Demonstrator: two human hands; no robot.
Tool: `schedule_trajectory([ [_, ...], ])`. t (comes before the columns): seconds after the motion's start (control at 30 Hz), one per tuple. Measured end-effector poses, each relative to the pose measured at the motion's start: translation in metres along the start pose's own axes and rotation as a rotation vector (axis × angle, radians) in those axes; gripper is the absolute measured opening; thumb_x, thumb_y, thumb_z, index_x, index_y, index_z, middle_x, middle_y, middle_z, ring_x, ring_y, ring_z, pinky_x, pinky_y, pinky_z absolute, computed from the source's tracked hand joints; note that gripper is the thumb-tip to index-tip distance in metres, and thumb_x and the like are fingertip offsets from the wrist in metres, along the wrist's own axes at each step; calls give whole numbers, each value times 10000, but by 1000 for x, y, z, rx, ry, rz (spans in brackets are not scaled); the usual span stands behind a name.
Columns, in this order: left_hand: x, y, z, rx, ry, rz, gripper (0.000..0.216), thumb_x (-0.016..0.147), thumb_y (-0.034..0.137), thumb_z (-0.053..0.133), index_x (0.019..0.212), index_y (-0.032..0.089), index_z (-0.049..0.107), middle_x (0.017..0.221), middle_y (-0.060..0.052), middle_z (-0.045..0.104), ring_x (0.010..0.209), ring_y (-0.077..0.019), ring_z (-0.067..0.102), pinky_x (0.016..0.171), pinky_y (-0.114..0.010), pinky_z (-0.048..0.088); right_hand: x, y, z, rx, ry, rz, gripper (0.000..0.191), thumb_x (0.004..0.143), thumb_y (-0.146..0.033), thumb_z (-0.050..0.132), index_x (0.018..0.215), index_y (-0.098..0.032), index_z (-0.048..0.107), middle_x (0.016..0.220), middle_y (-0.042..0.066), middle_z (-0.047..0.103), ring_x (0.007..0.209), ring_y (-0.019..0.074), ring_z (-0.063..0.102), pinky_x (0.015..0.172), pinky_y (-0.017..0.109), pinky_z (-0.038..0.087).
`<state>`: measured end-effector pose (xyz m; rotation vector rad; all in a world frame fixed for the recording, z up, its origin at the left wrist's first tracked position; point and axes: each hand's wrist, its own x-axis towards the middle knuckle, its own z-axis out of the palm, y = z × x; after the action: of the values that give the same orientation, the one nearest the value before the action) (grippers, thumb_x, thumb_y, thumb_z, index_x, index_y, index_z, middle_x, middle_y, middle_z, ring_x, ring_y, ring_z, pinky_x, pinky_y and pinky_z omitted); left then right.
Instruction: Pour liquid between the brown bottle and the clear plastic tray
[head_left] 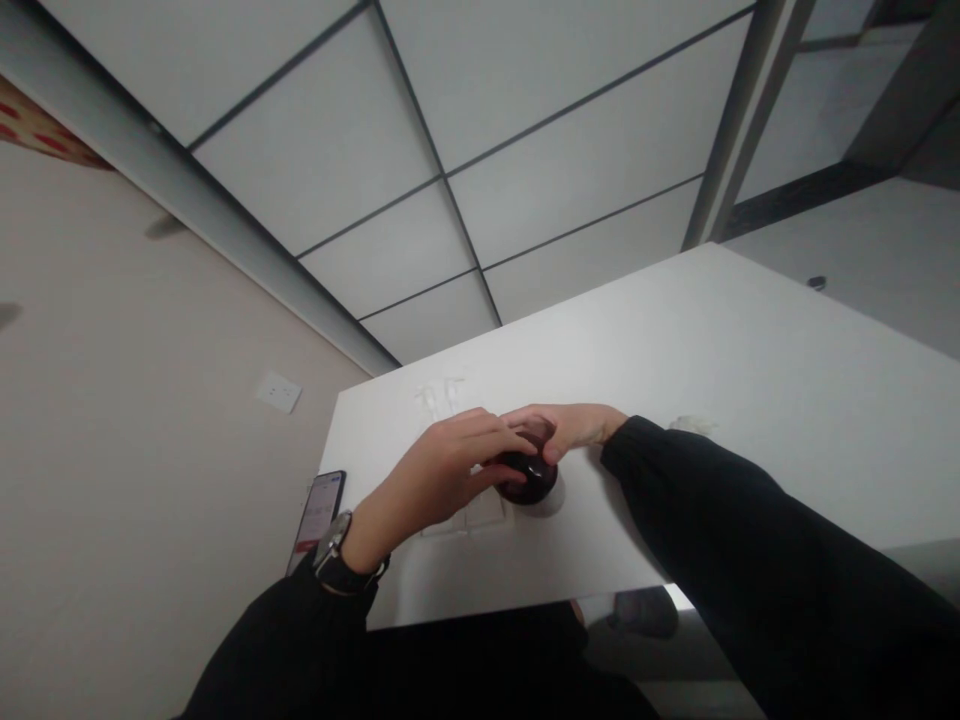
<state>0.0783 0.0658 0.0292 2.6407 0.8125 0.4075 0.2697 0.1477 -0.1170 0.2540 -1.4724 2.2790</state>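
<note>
A small dark round jar (529, 482) stands on the white table (750, 400), near its front left part. My left hand (442, 470) reaches in from the left, and its fingers close on the jar's side. My right hand (566, 425) comes from the right, with its fingers curled over the jar's top. A dark watch sits on my left wrist. Both arms wear black sleeves. Two clear pump bottles (442, 400) stand just behind my hands, partly hidden by them. Flat clear pieces (469, 515) lie under my left hand.
A phone (319, 515) with a lit screen lies at the table's left edge. A small white crumpled thing (690, 424) rests behind my right sleeve. A beige wall with a socket (277, 392) is on the left. A small dark object (817, 283) sits beyond the table's far corner.
</note>
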Motion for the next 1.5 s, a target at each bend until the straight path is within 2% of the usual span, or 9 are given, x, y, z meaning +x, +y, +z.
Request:
schedule_trajectory([
  [0.13, 3, 7, 8, 126, 68, -61, 210, 943, 343, 808, 1082, 210, 723, 1000, -61, 787, 978, -231, 749, 874, -363, 617, 1, -2, 1, -20, -46, 0, 631, 732, -462, 971, 1236, -157, 742, 1246, 110, 761, 1173, 202, 700, 1032, 305, 521],
  [0.3, 0, 19, 2, -117, -71, -12, 439, 1001, 106, 647, 1407, 271, 611, 1503, -111, 658, 1440, -252, 601, 1189, -473, 538, -3, 5, -8, -42, 5, 37, 720, 705, -407, 995, 1326, -178, 712, 1253, 91, 759, 1107, 183, 710, 991, 296, 536],
  [0.47, -2, 19, -9, -55, -122, -23, 432, 1018, 61, 588, 1382, 283, 654, 1541, -88, 640, 1382, -244, 632, 1163, -457, 547, -5, 12, -13, -29, 13, 68, 702, 702, -366, 996, 1311, -152, 720, 1155, 72, 777, 976, 152, 718, 868, 251, 555],
  [0.77, 11, 17, -3, 262, -86, -110, 108, 1009, 289, 701, 1076, 213, 736, 983, -52, 767, 817, -184, 731, 683, -271, 539, 2, 10, -5, 82, -13, 11, 581, 673, -343, 1015, 1167, -167, 764, 1109, 50, 788, 1042, 144, 717, 908, 216, 533],
  [0.97, 24, 24, 14, 688, -2, -172, 444, 1042, 568, 585, 903, 190, 773, 617, -67, 719, 477, -213, 598, 472, -303, 264, 2, 13, -7, 87, 45, 32, 564, 635, -259, 1025, 1120, -160, 756, 1080, 30, 785, 996, 131, 720, 921, 207, 538],
  [1.1, 26, 37, 16, 737, 50, -205, 507, 1058, 549, 551, 757, 188, 742, 587, -84, 693, 484, -224, 600, 473, -314, 227, 2, 10, -5, 70, 34, 39, 560, 632, -280, 1025, 1106, -160, 750, 1073, 37, 784, 1025, 155, 718, 956, 241, 533],
  [1.2, 25, 47, 10, 661, 25, -218, 323, 1025, 498, 622, 942, 210, 743, 665, -59, 726, 551, -235, 648, 478, -315, 270, 1, 6, -5, 42, 20, 44, 483, 672, -281, 1008, 1068, -163, 757, 991, 7, 778, 973, 137, 706, 944, 232, 525],
  [1.3, 19, 47, 3, 501, -83, -198, 263, 945, 338, 742, 1193, 267, 687, 864, -32, 797, 677, -237, 721, 515, -305, 352, -3, 3, -6, 42, 8, 91, 614, 596, -347, 1048, 1097, -157, 749, 995, 11, 778, 955, 151, 702, 903, 244, 539],
  [1.5, 12, 41, 1, 455, -100, -328, 248, 954, 445, 771, 1120, 266, 724, 739, -12, 761, 600, -236, 695, 525, -296, 345, -10, 5, -3, 92, 79, 146, 758, 570, -414, 1055, 1192, -148, 713, 1043, 35, 766, 935, 163, 700, 891, 266, 541],
])
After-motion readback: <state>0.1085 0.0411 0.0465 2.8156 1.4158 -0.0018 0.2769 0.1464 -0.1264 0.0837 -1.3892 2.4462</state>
